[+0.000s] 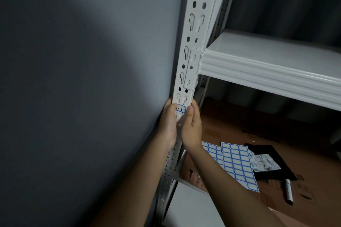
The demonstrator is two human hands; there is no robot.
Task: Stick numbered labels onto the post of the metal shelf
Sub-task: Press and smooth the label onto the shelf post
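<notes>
Here, label [181, 109] on post [198, 29], between thumbs

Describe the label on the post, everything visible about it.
The label is a small white sticker with a blue rounded border and dark handwriting, of which a dash and a "2" show. It looks like paper. It sits flat across the front face of the white metal post, just below a pair of keyhole slots and well under the shelf beam. The left hand covers its left end and the right hand presses its right end with the thumb.
</notes>
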